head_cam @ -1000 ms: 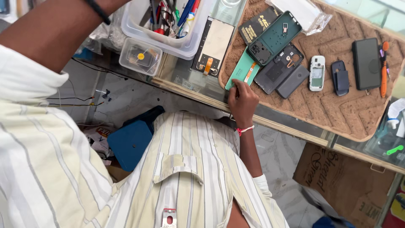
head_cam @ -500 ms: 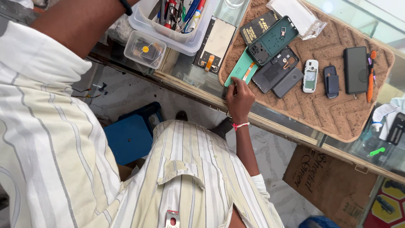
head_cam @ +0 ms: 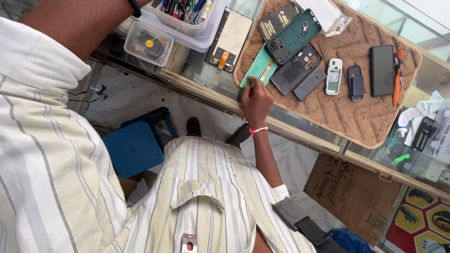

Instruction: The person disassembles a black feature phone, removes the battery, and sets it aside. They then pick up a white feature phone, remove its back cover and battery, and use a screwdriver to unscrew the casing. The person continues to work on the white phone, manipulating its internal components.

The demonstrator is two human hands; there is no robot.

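While under fingers (head_cam: 253,86), green panel (head_cam: 257,71) flat.

A flat mint-green phone panel (head_cam: 259,70) with an orange ribbon strip lies tilted at the brown mat's (head_cam: 337,107) left edge, upper middle of the frame.

A phone repair shop: opened phones (head_cam: 294,49) and loose parts lie on a brown mat (head_cam: 356,117), upper right, atop a glass counter (head_cam: 300,124), tool bins (head_cam: 187,23) upper left.
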